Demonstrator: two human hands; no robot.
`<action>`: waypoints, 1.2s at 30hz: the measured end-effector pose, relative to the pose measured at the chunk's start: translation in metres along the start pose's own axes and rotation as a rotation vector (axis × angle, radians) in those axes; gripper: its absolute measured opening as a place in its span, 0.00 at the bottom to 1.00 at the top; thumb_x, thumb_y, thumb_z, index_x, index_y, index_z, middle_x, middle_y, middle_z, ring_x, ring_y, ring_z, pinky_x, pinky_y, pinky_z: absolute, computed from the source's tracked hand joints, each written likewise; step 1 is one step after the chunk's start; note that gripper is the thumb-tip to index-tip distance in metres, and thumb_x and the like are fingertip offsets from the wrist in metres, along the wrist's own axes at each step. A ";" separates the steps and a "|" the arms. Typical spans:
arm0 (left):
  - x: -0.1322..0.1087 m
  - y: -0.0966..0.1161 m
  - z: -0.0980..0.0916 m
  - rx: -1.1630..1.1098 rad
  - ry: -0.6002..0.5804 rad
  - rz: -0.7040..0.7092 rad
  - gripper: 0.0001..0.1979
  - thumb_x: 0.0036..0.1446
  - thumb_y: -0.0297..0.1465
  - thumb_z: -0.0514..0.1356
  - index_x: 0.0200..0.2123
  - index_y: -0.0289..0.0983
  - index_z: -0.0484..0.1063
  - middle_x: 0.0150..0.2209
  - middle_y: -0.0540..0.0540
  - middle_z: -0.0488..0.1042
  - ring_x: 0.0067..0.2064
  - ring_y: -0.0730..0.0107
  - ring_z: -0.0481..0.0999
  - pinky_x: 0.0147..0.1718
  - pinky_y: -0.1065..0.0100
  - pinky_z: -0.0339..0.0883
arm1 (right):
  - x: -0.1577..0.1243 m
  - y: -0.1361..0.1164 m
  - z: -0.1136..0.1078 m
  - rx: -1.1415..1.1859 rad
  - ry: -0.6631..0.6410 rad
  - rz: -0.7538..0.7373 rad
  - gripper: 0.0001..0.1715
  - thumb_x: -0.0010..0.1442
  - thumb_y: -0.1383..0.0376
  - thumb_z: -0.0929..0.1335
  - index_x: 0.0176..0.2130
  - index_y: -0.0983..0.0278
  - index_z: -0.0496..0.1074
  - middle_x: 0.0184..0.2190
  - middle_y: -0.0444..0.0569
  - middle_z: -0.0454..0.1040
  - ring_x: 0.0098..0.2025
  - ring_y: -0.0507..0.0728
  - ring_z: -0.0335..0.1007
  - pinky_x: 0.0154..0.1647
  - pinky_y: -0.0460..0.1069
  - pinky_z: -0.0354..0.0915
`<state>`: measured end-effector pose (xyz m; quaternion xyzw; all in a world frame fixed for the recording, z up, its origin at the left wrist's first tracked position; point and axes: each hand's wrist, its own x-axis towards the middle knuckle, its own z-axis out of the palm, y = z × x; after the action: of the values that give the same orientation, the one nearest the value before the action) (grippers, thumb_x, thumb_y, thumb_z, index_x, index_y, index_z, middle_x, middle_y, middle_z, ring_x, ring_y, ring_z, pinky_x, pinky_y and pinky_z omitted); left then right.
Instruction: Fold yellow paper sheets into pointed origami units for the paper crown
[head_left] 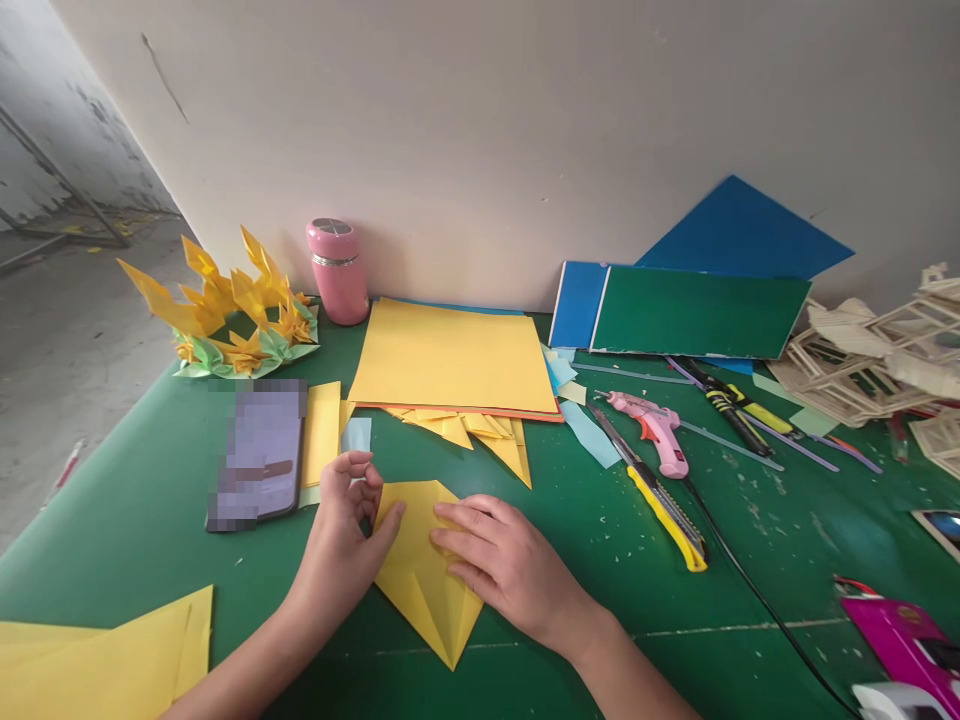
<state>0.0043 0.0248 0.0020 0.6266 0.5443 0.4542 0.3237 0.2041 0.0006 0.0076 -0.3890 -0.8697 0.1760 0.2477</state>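
Observation:
A folded piece of yellow paper (420, 560) lies on the green table in front of me, creased and narrowing to a point toward me. At its left edge is my left hand (352, 520), thumb stretched over the paper and fingers loosely curled, apart from the thumb. My right hand (510, 570) rests flat on the paper's right side with its fingers extended. Just beyond are folded yellow pieces (480, 425), partly under a stack of yellow sheets (450, 355).
Left are a phone (262, 450), a paper crown (240, 310), a pink flask (337, 275) and more yellow paper (150, 650). Right lie a yellow utility knife (664, 510), a pink glue gun (649, 425) with a trailing cord, glue sticks and a wooden model (855, 360).

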 end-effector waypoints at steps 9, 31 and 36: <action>0.000 0.010 -0.009 0.241 -0.218 0.279 0.04 0.57 0.33 0.58 0.32 0.40 0.69 0.30 0.50 0.75 0.30 0.71 0.75 0.29 0.72 0.73 | -0.003 0.002 0.002 -0.043 0.022 0.002 0.14 0.65 0.65 0.63 0.48 0.62 0.72 0.51 0.53 0.73 0.51 0.61 0.67 0.49 0.57 0.70; 0.006 0.017 -0.029 0.393 -0.759 0.605 0.22 0.62 0.37 0.55 0.59 0.45 0.63 0.54 0.46 0.72 0.57 0.59 0.70 0.57 0.59 0.64 | -0.006 0.006 -0.001 0.073 0.088 -0.032 0.13 0.65 0.67 0.63 0.46 0.64 0.75 0.48 0.52 0.76 0.52 0.59 0.71 0.54 0.57 0.68; 0.006 0.018 -0.026 0.393 -0.777 0.554 0.19 0.63 0.33 0.55 0.57 0.46 0.66 0.54 0.46 0.73 0.56 0.60 0.70 0.58 0.57 0.62 | -0.006 0.005 -0.002 0.078 0.078 -0.033 0.14 0.65 0.68 0.63 0.47 0.63 0.74 0.48 0.52 0.76 0.52 0.58 0.70 0.54 0.57 0.69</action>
<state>-0.0124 0.0250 0.0295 0.9188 0.2725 0.1457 0.2457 0.2118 0.0000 0.0053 -0.3710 -0.8582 0.1902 0.2993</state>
